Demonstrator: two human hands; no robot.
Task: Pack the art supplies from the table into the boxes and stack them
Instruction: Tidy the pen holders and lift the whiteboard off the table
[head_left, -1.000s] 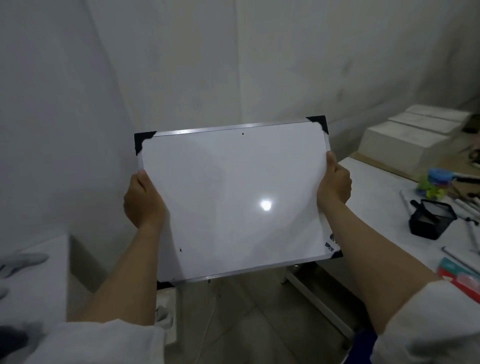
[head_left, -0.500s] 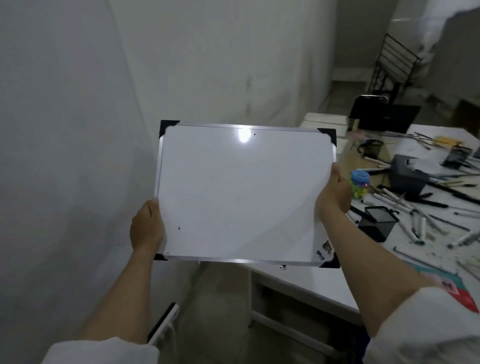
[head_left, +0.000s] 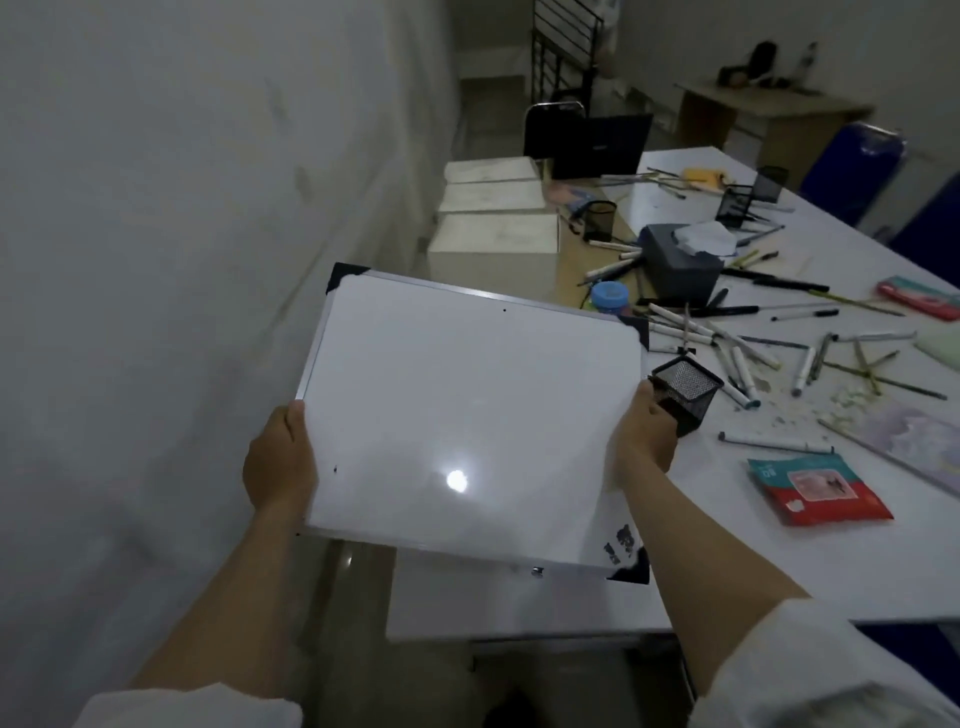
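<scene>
A small whiteboard (head_left: 467, 415) with a metal frame and black corner caps is held in the air at the left end of the white table (head_left: 779, 561). My left hand (head_left: 280, 462) grips its left edge and my right hand (head_left: 644, 436) grips its right edge. Three white boxes (head_left: 493, 239) stand in a row at the far left of the table. Several markers and pens (head_left: 727, 343) lie scattered across the tabletop. A black mesh pen cup (head_left: 688, 392) lies tipped just right of my right hand.
A grey tissue box (head_left: 680, 260), a blue-lidded jar (head_left: 609, 297), two more mesh cups (head_left: 600, 221) and red-teal packets (head_left: 815, 491) sit on the table. A white wall runs along the left. Chairs (head_left: 550, 124) and a wooden desk (head_left: 769, 109) stand farther back.
The view has swung right and down onto the table. The whiteboard has tilted flatter and come lower over the table's left end. Both hands keep their grip on its edges.
</scene>
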